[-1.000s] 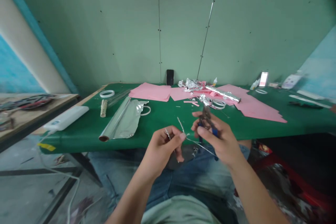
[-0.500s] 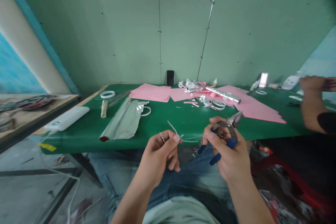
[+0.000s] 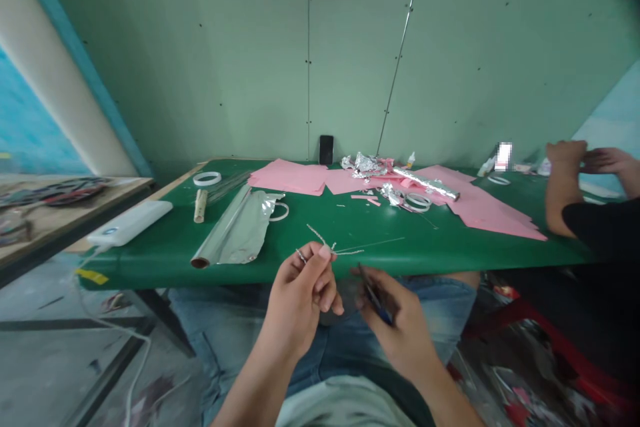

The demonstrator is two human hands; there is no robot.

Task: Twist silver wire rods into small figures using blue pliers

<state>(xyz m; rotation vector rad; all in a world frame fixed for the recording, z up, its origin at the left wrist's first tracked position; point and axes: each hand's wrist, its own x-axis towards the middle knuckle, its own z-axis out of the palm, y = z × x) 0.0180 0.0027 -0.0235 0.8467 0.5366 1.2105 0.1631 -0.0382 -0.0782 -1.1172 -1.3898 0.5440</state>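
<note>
Pinching a twisted wire (image 3: 316, 233) between thumb and forefinger, the left hand (image 3: 300, 300) lifts it clear of the table (image 3: 380, 257), its other fingers curled loosely below. Held this way, the twist seems kept up in plain view, with its thin ends free of the surface. Those ends run right from the fingertips, out over the table. A small wire ring (image 3: 301, 256) sits at the left forefinger, but I cannot tell whether it is worn or gripped. The right hand (image 3: 395, 330) curls round blue-handled pliers (image 3: 377, 303), just below the table's front edge and apart from the wire. Half a second earlier, those pliers stood raised beside the wire; now they have dropped away, their dark tips slanting up and left, and the two hands have drawn further apart. Beyond the wire, on the table, lie pink paper (image 3: 290, 177) and crumpled foil (image 3: 363, 163), with a foil roll (image 3: 225, 227) to the wire's left and a phone (image 3: 326, 149) behind it against the wall. Right of the wire, at the table's far end, a co-worker's hands (image 3: 565, 153) work together above the surface, a black sleeve (image 3: 600, 220) in front of them.
</note>
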